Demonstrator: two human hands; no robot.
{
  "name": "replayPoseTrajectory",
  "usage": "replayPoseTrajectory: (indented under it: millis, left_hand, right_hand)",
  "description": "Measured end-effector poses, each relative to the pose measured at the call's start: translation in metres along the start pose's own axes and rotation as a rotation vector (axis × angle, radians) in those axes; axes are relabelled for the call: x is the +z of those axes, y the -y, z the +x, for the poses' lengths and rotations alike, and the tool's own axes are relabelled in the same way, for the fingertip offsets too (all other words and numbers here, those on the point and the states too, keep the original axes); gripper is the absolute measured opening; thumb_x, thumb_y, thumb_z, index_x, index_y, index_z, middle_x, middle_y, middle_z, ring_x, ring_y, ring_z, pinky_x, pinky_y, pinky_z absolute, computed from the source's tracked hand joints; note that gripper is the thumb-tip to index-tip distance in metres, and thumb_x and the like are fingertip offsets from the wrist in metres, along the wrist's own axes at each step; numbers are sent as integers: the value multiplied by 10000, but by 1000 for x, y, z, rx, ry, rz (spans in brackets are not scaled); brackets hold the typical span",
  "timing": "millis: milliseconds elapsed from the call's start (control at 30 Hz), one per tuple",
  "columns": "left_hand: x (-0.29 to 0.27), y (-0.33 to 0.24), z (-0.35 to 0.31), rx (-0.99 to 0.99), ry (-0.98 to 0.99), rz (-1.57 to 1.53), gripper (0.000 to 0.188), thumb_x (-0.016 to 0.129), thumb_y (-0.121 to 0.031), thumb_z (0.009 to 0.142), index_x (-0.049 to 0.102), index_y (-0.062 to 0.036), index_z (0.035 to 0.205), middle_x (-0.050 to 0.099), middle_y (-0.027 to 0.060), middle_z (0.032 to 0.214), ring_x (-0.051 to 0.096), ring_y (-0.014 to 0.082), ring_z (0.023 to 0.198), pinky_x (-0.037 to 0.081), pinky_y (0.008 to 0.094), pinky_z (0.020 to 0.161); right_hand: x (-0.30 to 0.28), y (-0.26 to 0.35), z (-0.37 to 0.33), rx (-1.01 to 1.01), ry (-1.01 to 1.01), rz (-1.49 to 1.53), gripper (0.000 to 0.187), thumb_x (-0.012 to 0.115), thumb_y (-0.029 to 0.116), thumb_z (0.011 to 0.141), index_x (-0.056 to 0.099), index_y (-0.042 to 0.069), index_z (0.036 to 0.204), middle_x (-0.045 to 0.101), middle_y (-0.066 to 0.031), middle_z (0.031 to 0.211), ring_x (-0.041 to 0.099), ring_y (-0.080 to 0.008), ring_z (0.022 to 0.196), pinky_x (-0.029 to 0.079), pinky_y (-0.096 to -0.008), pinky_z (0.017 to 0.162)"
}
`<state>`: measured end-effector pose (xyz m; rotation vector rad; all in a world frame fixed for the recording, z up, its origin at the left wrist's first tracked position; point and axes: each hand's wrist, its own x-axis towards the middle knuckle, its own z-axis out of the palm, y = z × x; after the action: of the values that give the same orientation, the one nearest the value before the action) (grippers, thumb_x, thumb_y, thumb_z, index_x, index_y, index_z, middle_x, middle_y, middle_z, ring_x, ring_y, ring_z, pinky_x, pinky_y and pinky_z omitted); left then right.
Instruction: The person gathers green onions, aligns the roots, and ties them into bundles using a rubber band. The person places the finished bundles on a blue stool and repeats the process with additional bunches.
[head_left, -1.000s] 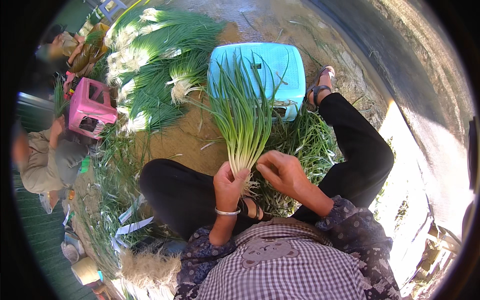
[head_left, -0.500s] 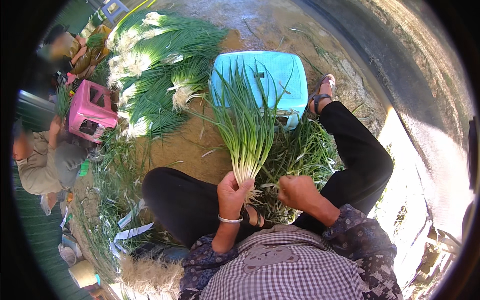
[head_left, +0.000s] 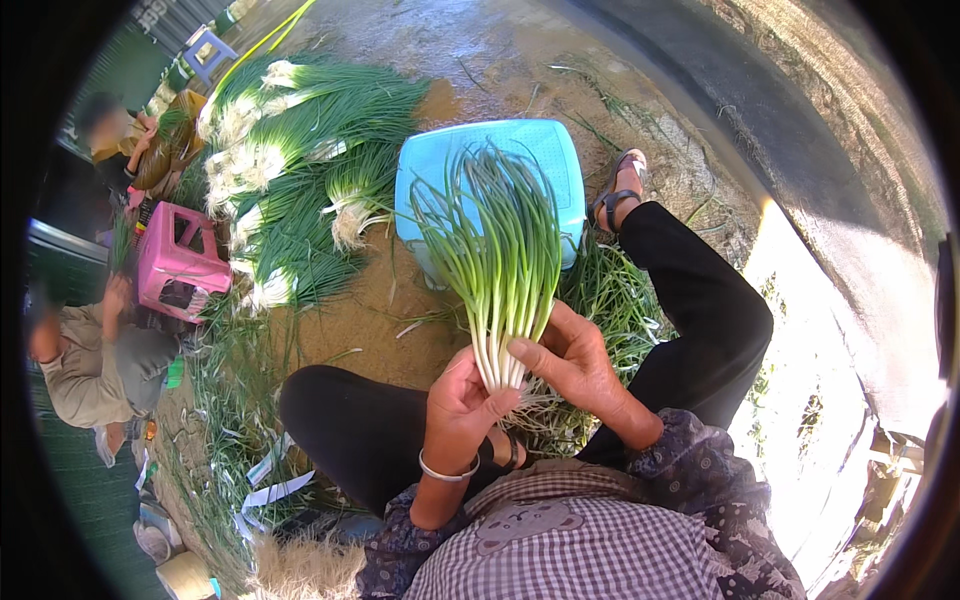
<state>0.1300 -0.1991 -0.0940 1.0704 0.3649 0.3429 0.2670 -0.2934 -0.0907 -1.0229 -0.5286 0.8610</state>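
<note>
A bunch of spring onions (head_left: pixel 500 270), white at the stems and dark green at the leaves, stands fanned out before me with its leaves pointing away. My left hand (head_left: pixel 458 405) grips it low at the white ends, thumb across the front. From the other side my right hand (head_left: pixel 585 370) closes on the same stems, its thumb lying over them a little higher up. Pale roots show under the right hand. Beyond the hands, the leaf tips overlap a light blue plastic stool (head_left: pixel 425 150).
Tied bundles of spring onions (head_left: pixel 310 130) lie heaped at the far left. Loose stripped leaves (head_left: pixel 625 300) cover the ground beside my right leg. A pink stool (head_left: pixel 165 245) and two people (head_left: pixel 90 350) are at the left. White strips (head_left: pixel 275 490) lie near my left knee.
My right hand has come left from beside the bunch and now holds its stems too. The bunch has turned more upright, its leaves gathered closer. The whole view has shifted slightly.
</note>
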Motion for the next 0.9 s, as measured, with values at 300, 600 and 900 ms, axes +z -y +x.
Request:
replayPoseTrajectory:
  millis: [300,600,900]
  left_hand:
    - [-7,62,27,65,-323,103,297,610,-92,923,545,35,1183,637,83,1084,636,158,953,542,281,779]
    - [-30,55,2,-206,-324,-91,341,581,-16,910,510,40,1239,636,134,1130,680,252,955,579,308,745]
    - [-40,47,-4,-189,-305,-156,385,584,-1,897,492,44,1268,620,184,1180,666,278,1007,580,320,770]
  right_hand:
    - [-7,-4,19,-216,132,-911,473,677,197,823,505,-12,1212,592,-198,950,618,-346,698,499,-435,645]
    - [-21,-37,9,-156,13,-734,360,632,-3,844,581,39,1197,597,-87,822,569,-149,570,456,-278,518]
    - [-26,-33,27,-295,292,-1184,127,618,160,817,565,50,785,584,-113,768,606,-341,680,487,-438,580]
